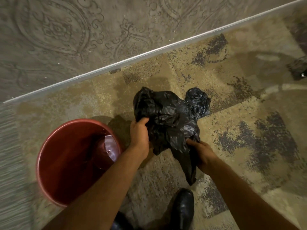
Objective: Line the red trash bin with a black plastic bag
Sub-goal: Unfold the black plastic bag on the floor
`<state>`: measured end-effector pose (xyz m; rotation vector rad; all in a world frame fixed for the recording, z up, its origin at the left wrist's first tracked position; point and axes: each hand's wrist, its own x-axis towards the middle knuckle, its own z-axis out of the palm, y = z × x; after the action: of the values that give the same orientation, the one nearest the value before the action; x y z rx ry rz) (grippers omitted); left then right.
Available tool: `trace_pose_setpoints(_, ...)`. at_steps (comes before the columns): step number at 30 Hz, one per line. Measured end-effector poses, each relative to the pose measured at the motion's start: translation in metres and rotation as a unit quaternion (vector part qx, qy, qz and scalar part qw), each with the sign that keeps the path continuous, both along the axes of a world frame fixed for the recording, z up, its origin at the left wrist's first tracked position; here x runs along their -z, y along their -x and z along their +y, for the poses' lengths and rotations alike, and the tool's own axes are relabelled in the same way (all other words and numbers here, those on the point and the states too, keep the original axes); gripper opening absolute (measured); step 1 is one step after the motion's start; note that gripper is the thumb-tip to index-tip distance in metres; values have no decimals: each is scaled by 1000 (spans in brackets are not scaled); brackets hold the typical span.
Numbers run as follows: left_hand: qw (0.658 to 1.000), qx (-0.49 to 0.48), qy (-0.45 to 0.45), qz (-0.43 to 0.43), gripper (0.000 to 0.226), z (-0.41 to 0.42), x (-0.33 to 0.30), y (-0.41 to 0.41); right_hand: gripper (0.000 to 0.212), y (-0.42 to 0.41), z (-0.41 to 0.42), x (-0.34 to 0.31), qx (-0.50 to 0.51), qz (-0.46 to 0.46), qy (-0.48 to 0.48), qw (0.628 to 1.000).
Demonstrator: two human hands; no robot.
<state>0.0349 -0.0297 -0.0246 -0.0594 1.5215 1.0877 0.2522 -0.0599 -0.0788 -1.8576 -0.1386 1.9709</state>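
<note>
- Head view: the left hand (139,133) is closed on the upper left edge of the black bag (167,120), fingers curled into the plastic.
- The right hand (200,151) pinches the bag's lower right part, where a loose tail hangs down toward the shoe (181,211).
- The bag is bunched and crumpled, held up just right of the red bin (49,156), with a knotted-looking wad at its far right end.
- The bin stands open and upright on the carpet (232,163), near the wall's baseboard (149,53); nothing black lines it yet.
- My judgement: the bag is light, thin, limp and slippery, so it will cling and fold on itself; best to find the open mouth's hem and grip it at two opposite points.
</note>
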Motion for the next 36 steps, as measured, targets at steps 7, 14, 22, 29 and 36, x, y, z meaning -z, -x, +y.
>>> trace_pose_setpoints(7,955,112,-46,272,58,-10,-10,-2,34,-12,7,-39,177,-100,-128,971)
trace_pose_setpoints(14,855,326,-278,291,36,-17,-64,-30,31,19,-2,-79,-226,-369,-498,752)
trace_pose_setpoints(22,827,367,-182,386,41,2,-78,-20,47,57,-15,-102,-456,-337,-479,670)
trace_pose_setpoints(29,896,288,-120,315,15,4,-80,23,21,45,-19,-113,-203,-147,-330,910)
trace_pose_setpoints(36,868,404,-158,243,19,-10,-82,28,44,59,-15,-138,-64,4,-258,964)
